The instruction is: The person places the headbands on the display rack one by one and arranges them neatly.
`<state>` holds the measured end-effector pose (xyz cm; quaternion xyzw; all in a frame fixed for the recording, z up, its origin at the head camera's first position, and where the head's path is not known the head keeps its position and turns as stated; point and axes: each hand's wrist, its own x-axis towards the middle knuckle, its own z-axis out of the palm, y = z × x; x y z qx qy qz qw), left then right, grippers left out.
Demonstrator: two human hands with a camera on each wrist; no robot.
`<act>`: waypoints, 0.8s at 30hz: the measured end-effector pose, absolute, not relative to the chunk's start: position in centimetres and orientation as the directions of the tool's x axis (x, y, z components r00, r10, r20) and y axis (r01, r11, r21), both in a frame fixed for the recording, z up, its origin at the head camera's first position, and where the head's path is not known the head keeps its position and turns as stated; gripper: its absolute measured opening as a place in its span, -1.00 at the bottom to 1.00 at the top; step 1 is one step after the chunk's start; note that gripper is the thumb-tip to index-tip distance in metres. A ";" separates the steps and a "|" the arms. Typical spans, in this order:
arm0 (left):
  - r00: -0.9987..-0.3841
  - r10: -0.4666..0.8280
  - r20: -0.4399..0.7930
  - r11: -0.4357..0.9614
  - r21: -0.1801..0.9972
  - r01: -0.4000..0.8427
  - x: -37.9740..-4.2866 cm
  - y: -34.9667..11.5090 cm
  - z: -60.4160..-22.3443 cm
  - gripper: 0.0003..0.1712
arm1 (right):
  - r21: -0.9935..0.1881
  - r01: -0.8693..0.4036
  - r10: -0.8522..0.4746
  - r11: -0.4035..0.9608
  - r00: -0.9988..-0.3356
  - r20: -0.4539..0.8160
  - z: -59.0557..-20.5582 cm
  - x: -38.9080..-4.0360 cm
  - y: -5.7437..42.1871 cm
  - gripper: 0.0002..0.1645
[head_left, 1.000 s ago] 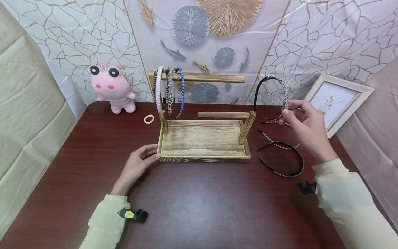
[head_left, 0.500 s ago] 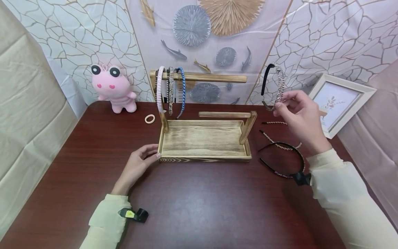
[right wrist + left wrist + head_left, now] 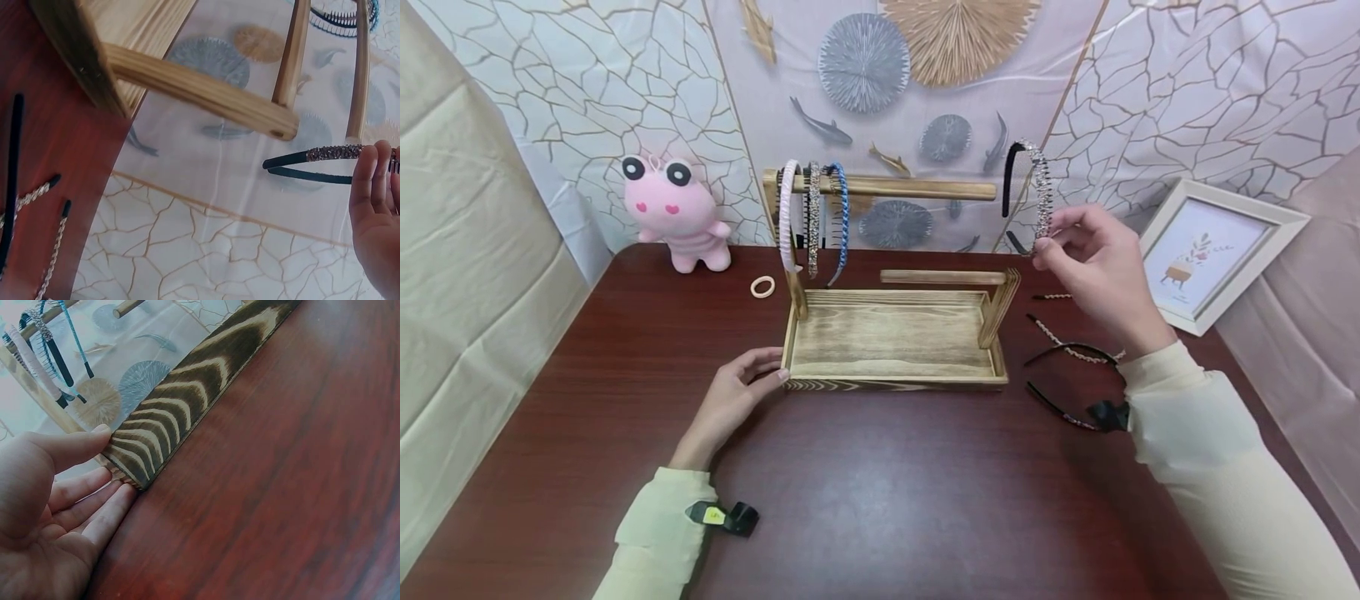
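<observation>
My right hand (image 3: 1101, 271) pinches a glittery headband (image 3: 1043, 192) with black ends, held upright just right of the free end of the rack's upper bar (image 3: 917, 187). In the right wrist view, the headband's ends point toward the bars. My left hand (image 3: 737, 400) rests against the left front corner of the wooden headband rack (image 3: 887, 385), its thumb at the rim and its fingers fairly straight along the side. On the upper bar's left part hang a pale pink headband (image 3: 786, 217), a glittery one (image 3: 813, 221) and a blue one (image 3: 843, 217).
The rack's lower bar (image 3: 943, 277) juts inward from its right post. Right of the rack lie a braided headband (image 3: 1067, 343) and a dark headband (image 3: 1056, 404), partly hidden by my arm. A picture frame (image 3: 1225, 250), a pink plush toy (image 3: 673, 217) and a small ring (image 3: 762, 287) stand or lie around.
My right hand has lifted the glittery headband and carried it left toward the upper bar, turning it more edge-on. The left hand has stayed at the rack's corner.
</observation>
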<state>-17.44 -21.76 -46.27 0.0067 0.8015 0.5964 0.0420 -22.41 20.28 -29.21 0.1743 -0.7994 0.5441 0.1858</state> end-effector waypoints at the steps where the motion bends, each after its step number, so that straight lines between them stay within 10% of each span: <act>1: -0.996 0.060 -0.059 0.288 0.957 -0.040 -17.4 -21.8 -46.3 -0.47 | -0.808 -0.479 -0.082 0.343 -0.872 0.482 -29.2 -22.5 20.0 -0.81; 14: -0.997 0.055 -0.051 0.285 0.958 -0.033 -17.5 -21.9 -46.5 -0.48 | -0.821 -0.521 -0.156 0.232 -0.853 0.498 -29.4 -23.3 17.0 -0.80; 24: -0.997 0.057 -0.061 0.294 0.955 -0.042 -17.4 -22.0 -46.3 -0.47 | -0.736 -0.522 -0.131 0.431 -0.843 0.521 -30.3 -24.4 15.8 -0.72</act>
